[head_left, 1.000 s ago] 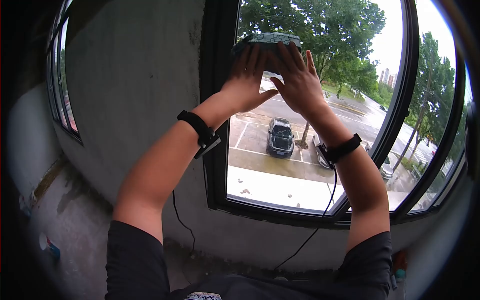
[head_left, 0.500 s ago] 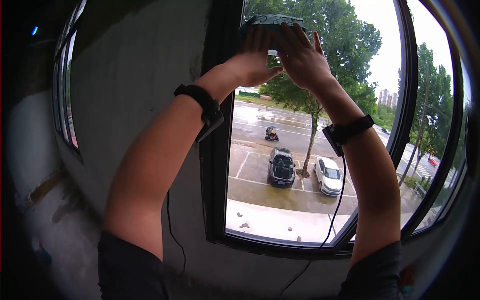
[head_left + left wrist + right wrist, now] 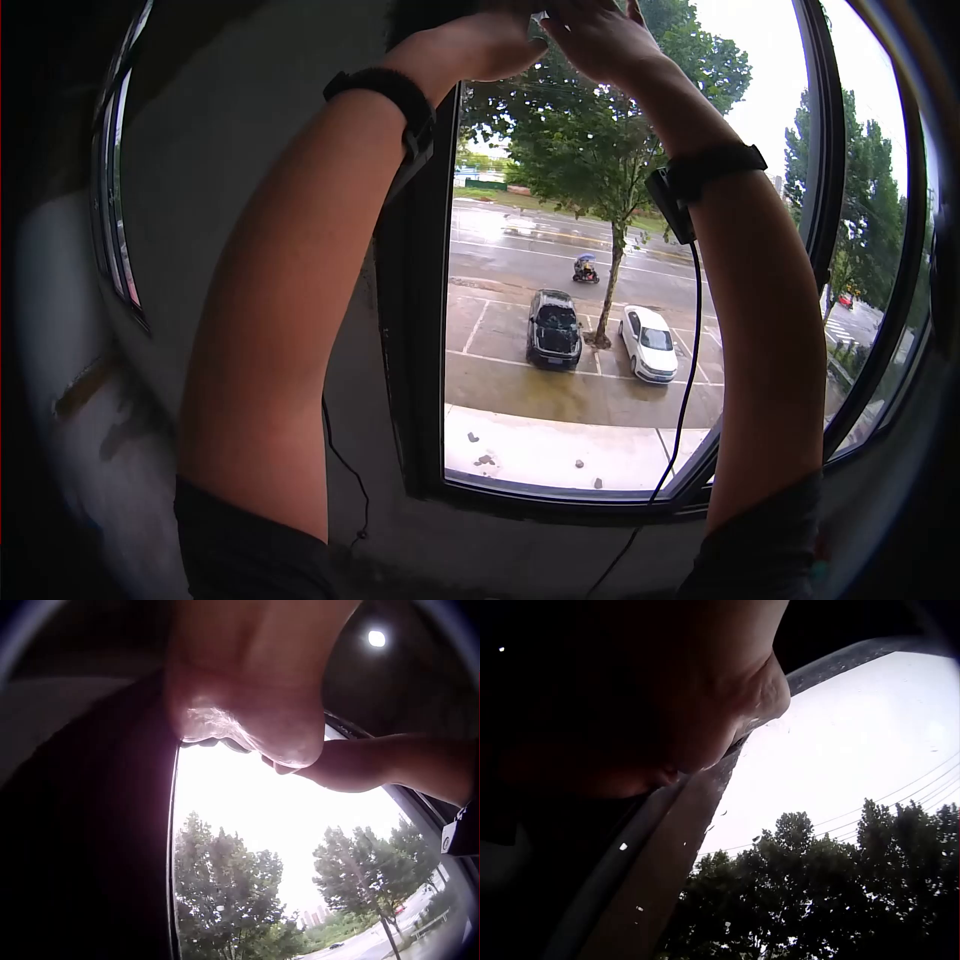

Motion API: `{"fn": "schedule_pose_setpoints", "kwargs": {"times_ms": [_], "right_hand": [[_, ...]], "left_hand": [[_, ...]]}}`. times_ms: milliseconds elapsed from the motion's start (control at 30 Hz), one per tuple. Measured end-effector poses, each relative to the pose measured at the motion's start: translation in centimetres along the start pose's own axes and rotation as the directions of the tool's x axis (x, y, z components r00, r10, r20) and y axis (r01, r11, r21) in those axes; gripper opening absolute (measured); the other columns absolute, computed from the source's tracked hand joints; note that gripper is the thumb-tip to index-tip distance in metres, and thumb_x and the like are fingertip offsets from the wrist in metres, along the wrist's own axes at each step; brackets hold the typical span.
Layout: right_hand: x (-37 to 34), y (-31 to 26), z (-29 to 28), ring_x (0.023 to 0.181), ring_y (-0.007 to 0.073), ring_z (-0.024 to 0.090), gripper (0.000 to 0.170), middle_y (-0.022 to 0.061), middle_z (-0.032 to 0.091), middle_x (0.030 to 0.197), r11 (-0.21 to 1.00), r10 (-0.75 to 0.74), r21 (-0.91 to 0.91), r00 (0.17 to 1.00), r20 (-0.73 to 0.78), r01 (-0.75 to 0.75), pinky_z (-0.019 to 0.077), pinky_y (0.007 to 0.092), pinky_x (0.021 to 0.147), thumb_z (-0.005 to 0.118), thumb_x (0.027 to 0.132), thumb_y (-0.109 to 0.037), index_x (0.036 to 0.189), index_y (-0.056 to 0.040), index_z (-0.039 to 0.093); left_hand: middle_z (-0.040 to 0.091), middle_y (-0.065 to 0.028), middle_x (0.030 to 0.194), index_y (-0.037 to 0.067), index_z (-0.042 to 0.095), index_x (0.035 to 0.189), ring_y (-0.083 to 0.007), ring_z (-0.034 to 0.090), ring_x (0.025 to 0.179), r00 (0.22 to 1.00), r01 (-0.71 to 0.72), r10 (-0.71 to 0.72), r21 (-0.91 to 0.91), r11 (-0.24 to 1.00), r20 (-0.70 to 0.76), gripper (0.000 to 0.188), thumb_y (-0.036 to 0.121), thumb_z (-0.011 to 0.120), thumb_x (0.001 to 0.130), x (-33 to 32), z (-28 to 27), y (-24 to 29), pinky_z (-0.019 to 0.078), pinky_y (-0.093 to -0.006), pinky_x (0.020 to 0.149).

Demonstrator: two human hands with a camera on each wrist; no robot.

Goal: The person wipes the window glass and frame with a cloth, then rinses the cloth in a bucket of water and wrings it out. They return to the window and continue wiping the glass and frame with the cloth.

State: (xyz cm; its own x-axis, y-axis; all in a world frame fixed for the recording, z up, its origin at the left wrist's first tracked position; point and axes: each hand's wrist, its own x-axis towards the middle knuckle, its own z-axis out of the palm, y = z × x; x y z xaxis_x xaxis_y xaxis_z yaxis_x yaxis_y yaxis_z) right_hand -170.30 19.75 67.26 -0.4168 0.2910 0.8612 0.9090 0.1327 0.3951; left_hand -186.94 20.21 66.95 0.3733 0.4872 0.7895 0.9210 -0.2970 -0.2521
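Observation:
Both arms reach up to the window (image 3: 425, 330). My left hand (image 3: 485, 45) is at the top edge of the head view, beside the dark left frame, its fingers largely cut off. Close to its right, my right hand (image 3: 605, 42) lies at the upper part of the pane, fingertips also beyond the view. The patterned grey-green cloth seen earlier beneath the fingers is hardly visible now; a small grey edge (image 3: 238, 745) shows under the heel of the left hand in the left wrist view.
A black wrist strap (image 3: 385, 95) sits on the left arm, another strap (image 3: 715, 172) on the right. A thin cable (image 3: 690, 370) hangs from the right one across the window. Bare grey wall (image 3: 270, 90) borders the window on the left. Outside are trees and parked cars.
Both hands have moved up the pane together, with the patterned cloth under their straight fingers in the earlier frames. The cloth has passed almost wholly out of the head view.

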Motion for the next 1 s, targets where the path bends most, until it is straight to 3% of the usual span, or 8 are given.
{"fn": "schedule_pose_setpoints", "kwargs": {"times_ms": [233,333,500,733,800,833,900,1000], "right_hand": [[3.2,1.3,1.8,0.161,0.0276,0.006,0.061,0.0098,0.013,0.173,1.0,0.013,0.004,0.993,-0.119,-0.012,0.005,0.0485,0.131,0.031,0.11,-0.041,0.165,-0.016,0.023],[2.9,1.5,2.4,0.161,0.028,0.005,0.062,0.0098,0.013,0.173,0.999,0.016,0.034,0.992,-0.123,-0.012,0.0043,0.0476,0.131,0.032,0.109,-0.042,0.165,-0.0154,0.023],[2.3,1.1,1.8,0.161,0.0286,0.005,0.062,0.0094,0.013,0.173,1.0,0.008,0.028,0.99,-0.139,-0.004,0.0043,0.0478,0.131,0.033,0.109,-0.042,0.165,-0.0155,0.024],[0.8,0.4,1.4,0.16,0.0283,0.005,0.064,0.0088,0.011,0.174,0.999,0.044,0.028,0.996,-0.071,-0.042,0.0029,0.0492,0.13,0.031,0.11,-0.046,0.165,-0.016,0.02],[1.1,0.3,1.9,0.16,0.0279,0.004,0.064,0.0086,0.01,0.174,0.998,0.056,0.004,0.992,-0.109,-0.056,0.0025,0.0496,0.13,0.03,0.11,-0.046,0.165,-0.0161,0.019],[0.7,-0.1,1.7,0.161,0.0276,0.004,0.064,0.0087,0.01,0.174,0.997,0.07,-0.009,0.995,-0.073,-0.07,0.0021,0.0495,0.131,0.029,0.11,-0.046,0.166,-0.0156,0.019],[-0.4,-0.8,1.1,0.161,0.0273,0.003,0.064,0.0088,0.009,0.174,0.996,0.086,-0.023,0.996,-0.02,-0.087,0.0018,0.0494,0.131,0.028,0.111,-0.046,0.166,-0.0151,0.018],[-1.3,-1.7,1.0,0.161,0.0258,0.0,0.064,0.0096,0.008,0.174,0.993,0.094,0.066,0.995,0.038,-0.096,-0.0003,0.0486,0.131,0.027,0.111,-0.047,0.165,-0.0141,0.018]], "left_hand": [[-0.007,-0.0268,0.17,-0.009,-0.001,0.161,-0.0374,-0.01,0.159,0.988,-0.088,0.106,0.158,0.983,-0.112,0.078,0.042,0.026,0.108,2.1,-1.0,-1.4,-0.0012,-0.042,0.13],[-0.008,-0.026,0.171,-0.008,-0.001,0.161,-0.0366,-0.01,0.159,0.983,-0.12,0.105,-0.099,0.988,-0.152,0.08,0.046,0.023,0.108,0.9,-0.7,-0.6,-0.0009,-0.0416,0.13],[-0.009,-0.0242,0.171,-0.007,-0.003,0.162,-0.0355,-0.011,0.159,0.983,-0.038,0.075,0.211,0.977,-0.17,0.082,0.049,0.024,0.108,3.5,1.0,-2.1,-0.0006,-0.0411,0.131],[-0.01,-0.0234,0.171,-0.005,-0.005,0.162,-0.0351,-0.011,0.159,0.987,-0.057,0.076,0.134,0.989,-0.139,0.083,0.047,0.03,0.108,2.1,2.1,-1.4,0.0002,-0.0412,0.131],[-0.01,-0.0227,0.171,-0.005,-0.005,0.162,-0.0348,-0.011,0.159,0.822,0.231,0.15,0.563,0.794,-0.549,0.084,0.048,0.03,0.107,6.1,8.0,-3.9,-0.0007,-0.0416,0.131],[-0.01,-0.0227,0.171,-0.005,-0.005,0.162,-0.0348,-0.011,0.159,0.827,0.223,0.151,0.561,0.797,-0.542,0.084,0.048,0.03,0.107,4.7,6.3,-2.9,-0.0007,-0.0416,0.131],[-0.009,-0.0226,0.172,-0.004,-0.004,0.162,-0.0348,-0.012,0.159,0.999,-0.014,0.024,0.204,0.979,-0.046,0.085,0.049,0.031,0.107,0.0,1.0,0.3,-0.0009,-0.042,0.131],[-0.007,-0.0224,0.172,-0.004,-0.001,0.163,-0.0356,-0.011,0.159,0.981,-0.093,0.108,0.097,0.991,-0.163,0.085,0.049,0.033,0.106,-2.1,2.0,0.0,-0.0003,-0.0426,0.131]]}}
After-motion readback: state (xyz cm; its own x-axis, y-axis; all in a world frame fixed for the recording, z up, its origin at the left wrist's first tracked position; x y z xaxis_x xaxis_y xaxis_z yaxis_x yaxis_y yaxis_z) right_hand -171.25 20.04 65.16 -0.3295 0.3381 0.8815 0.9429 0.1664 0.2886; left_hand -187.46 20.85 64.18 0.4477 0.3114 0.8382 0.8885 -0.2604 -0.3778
